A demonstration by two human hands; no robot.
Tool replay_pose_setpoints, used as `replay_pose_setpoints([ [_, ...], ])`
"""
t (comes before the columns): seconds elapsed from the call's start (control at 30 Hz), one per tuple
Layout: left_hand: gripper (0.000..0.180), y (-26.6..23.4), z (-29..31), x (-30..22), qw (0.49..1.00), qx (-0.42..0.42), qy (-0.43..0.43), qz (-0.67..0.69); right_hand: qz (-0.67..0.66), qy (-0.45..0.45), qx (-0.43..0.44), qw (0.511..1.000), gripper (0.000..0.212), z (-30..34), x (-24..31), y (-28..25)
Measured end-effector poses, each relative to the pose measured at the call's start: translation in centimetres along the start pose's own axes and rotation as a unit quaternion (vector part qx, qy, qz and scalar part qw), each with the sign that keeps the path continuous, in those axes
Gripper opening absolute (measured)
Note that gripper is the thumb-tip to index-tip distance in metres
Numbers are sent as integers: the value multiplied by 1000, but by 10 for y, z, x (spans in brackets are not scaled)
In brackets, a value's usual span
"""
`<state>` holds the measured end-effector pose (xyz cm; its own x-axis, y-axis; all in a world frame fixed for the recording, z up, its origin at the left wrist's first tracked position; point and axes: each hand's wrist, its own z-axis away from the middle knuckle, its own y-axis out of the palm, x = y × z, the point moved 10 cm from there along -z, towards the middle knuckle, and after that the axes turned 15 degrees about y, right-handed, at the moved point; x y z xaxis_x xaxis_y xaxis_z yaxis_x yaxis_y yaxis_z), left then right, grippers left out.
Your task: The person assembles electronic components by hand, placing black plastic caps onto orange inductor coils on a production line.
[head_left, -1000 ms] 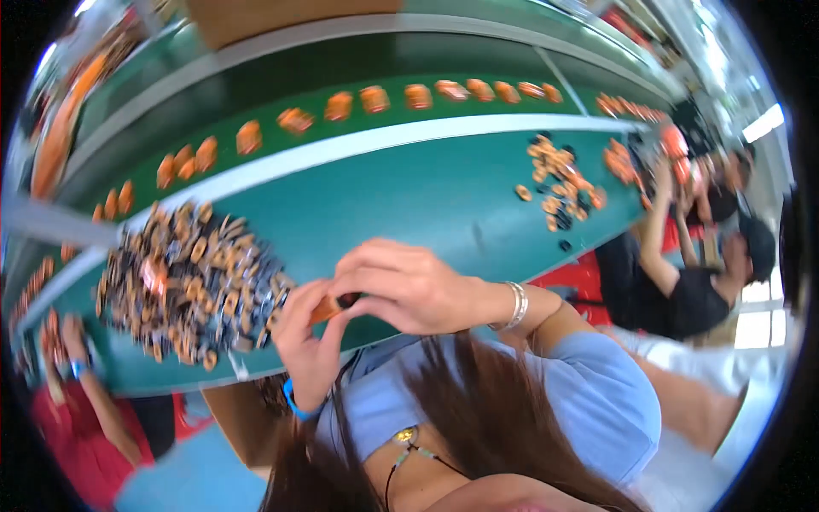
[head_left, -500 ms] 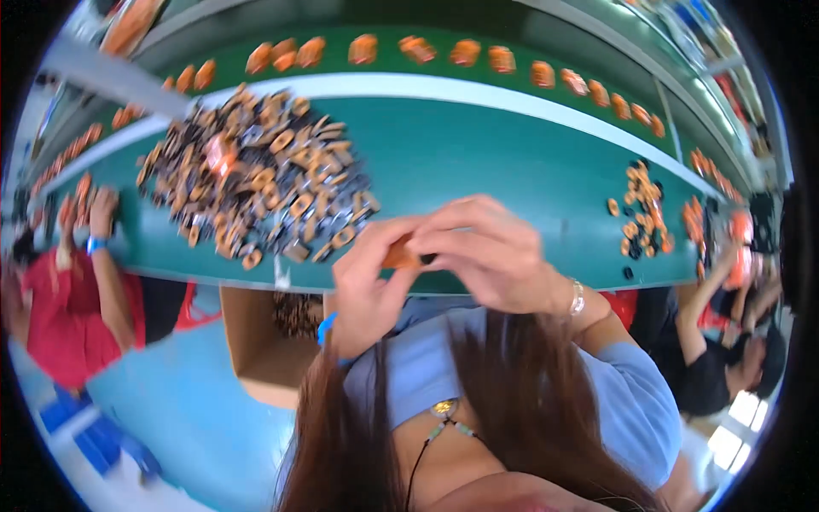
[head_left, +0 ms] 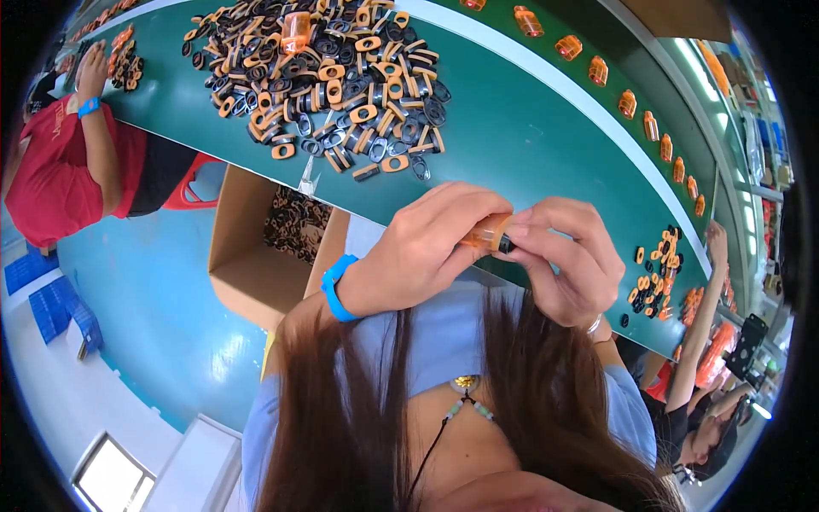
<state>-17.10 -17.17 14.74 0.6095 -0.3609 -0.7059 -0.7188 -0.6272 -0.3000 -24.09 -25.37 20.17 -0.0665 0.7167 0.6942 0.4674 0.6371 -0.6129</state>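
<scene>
In front of my chest my left hand is closed around a small translucent orange plastic housing; much of it is hidden by my fingers. Thumb and fingertips of my right hand pinch a black piece against the housing's right end. Whether the two are joined I cannot tell. Beyond my left hand lies a large heap of tan and black oval rings, with another orange housing on top.
Orange housings stand in a row along the green strip behind a white rail. A smaller pile of rings lies at the right. An open cardboard box holds more rings below the table edge. People work at both sides.
My view has turned, so the heap and box appear shifted. Both hands have moved rightward in the picture, still together around the orange housing, which shows more clearly now.
</scene>
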Motion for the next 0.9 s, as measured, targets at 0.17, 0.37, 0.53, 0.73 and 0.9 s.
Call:
replay_pose_setpoints([
  [0.17, 36, 2, -1, -8, 1000, -2, 11, -21, -15, -38, -17, 999, 28, 8, 2, -3],
  [0.37, 34, 6, 0, -13, 999, 11, -2, -46, -13, -32, 8, 999, 26, 7, 2, -1],
  [0.53, 35, 10, -4, -22, 999, 30, 27, -15, 17, -30, 23, 999, 24, 5, 8, -2],
  [0.73, 28, 22, 4, -8, 997, 69, -35, -14, -79, -57, 7, 995, 22, 12, -1, -13],
  [0.9, 27, 22, 1, 9, 996, 37, -77, -5, -85, -49, -18, 995, 24, 11, -6, -19],
])
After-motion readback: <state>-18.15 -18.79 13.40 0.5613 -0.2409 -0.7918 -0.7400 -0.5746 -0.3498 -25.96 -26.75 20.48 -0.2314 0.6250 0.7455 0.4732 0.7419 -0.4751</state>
